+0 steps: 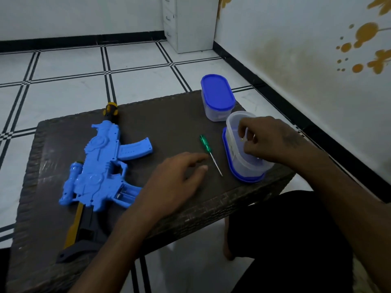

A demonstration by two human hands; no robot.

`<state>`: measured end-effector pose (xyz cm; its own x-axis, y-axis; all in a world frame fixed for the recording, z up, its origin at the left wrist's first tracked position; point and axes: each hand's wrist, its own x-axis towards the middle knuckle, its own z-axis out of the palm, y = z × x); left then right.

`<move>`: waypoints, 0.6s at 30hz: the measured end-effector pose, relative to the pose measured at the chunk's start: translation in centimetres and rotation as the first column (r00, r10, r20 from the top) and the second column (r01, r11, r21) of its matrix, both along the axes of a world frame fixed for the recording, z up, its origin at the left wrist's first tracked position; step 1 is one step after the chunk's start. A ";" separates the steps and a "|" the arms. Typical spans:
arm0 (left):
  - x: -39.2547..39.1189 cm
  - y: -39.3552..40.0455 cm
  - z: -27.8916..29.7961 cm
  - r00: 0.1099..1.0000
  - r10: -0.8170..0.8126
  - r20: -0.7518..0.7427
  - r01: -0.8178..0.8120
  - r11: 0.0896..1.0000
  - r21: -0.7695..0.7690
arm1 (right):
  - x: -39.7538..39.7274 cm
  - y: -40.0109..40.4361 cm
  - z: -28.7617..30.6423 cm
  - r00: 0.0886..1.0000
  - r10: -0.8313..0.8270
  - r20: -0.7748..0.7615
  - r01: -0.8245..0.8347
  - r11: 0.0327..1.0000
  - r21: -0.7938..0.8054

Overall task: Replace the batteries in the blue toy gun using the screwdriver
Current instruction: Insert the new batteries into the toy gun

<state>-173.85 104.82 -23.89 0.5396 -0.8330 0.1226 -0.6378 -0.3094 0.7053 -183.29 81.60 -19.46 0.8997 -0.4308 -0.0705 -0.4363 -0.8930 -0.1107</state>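
Right hand (273, 140) dipped into the open container (243, 161), fingers pinching something small, perhaps a battery; left hand (175, 182) hovered empty. Toy gun (101, 166), at nine o'clock, compartment open — loading seemed next.

The blue toy gun (99, 166) lies flat on its side on the left part of the dark tabletop (173, 119). Its yellow and black tip points away, and its black and yellow back end is near. A small slot in its grip is open. The screwdriver (210, 153) has a green handle and a thin metal stick. It lies flat to the right of the gun, well apart from it.
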 end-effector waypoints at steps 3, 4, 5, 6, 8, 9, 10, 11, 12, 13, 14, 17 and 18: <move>1.8 2.9 -0.6 0.982 0.181 -0.063 -0.184 0.981 -0.057 | 0.2 1.5 1.3 0.972 0.041 0.233 -0.040 0.999 -0.009; 2.5 4.0 -0.9 0.962 0.262 -0.081 -0.267 0.962 -0.063 | 0.4 2.4 1.8 0.954 0.061 0.292 -0.072 0.997 0.027; 3.1 5.1 -1.2 0.934 0.349 -0.080 -0.354 0.933 -0.062 | 0.7 3.5 2.1 0.937 0.082 0.340 -0.113 0.991 0.074; 3.7 5.9 -1.5 0.902 0.428 -0.065 -0.431 0.900 -0.060 | 1.0 4.7 2.2 0.919 0.098 0.381 -0.157 0.979 0.127; 4.7 7.7 -2.0 0.837 0.547 -0.032 -0.548 0.835 -0.053 | 1.9 7.4 1.9 0.892 0.106 0.439 -0.239 0.936 0.260; 5.1 8.3 -2.1 0.816 0.579 0.004 -0.578 0.815 -0.052 | 2.2 8.7 1.6 0.886 0.098 0.454 -0.269 0.905 0.330; 5.6 9.2 -2.3 0.798 0.600 0.056 -0.598 0.800 -0.051 | 2.8 10.2 1.1 0.884 0.088 0.460 -0.297 0.864 0.407; 6.0 9.7 -2.4 0.788 0.608 0.096 -0.606 0.794 -0.048 | 3.2 11.4 0.6 0.885 0.069 0.460 -0.311 0.824 0.474; 6.4 10.8 -2.5 0.779 0.615 0.122 -0.615 0.787 -0.046 | 4.0 12.8 -0.1 0.888 0.056 0.456 -0.324 0.781 0.534; 6.5 10.8 -2.5 0.786 0.603 0.133 -0.603 0.796 -0.046 | 4.2 13.5 -0.5 0.888 0.034 0.458 -0.322 0.758 0.567; 6.6 11.6 -2.8 0.790 0.594 0.151 -0.598 0.801 -0.025 | 4.8 14.7 -1.2 0.887 0.030 0.461 -0.335 0.730 0.595; 6.3 13.0 -3.9 0.821 0.545 0.171 -0.563 0.822 0.087 | 6.2 17.7 -2.8 0.885 0.014 0.465 -0.366 0.640 0.676; 6.1 13.1 -4.2 0.822 0.546 0.162 -0.565 0.819 0.101 | 6.5 18.4 -3.3 0.884 0.017 0.467 -0.376 0.619 0.689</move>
<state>-167.78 117.92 -28.10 0.9042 -0.4088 0.1238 -0.4041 -0.7251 0.5575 -176.83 100.01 -22.73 0.9769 -0.1963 0.0842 -0.0192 -0.4733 -0.8807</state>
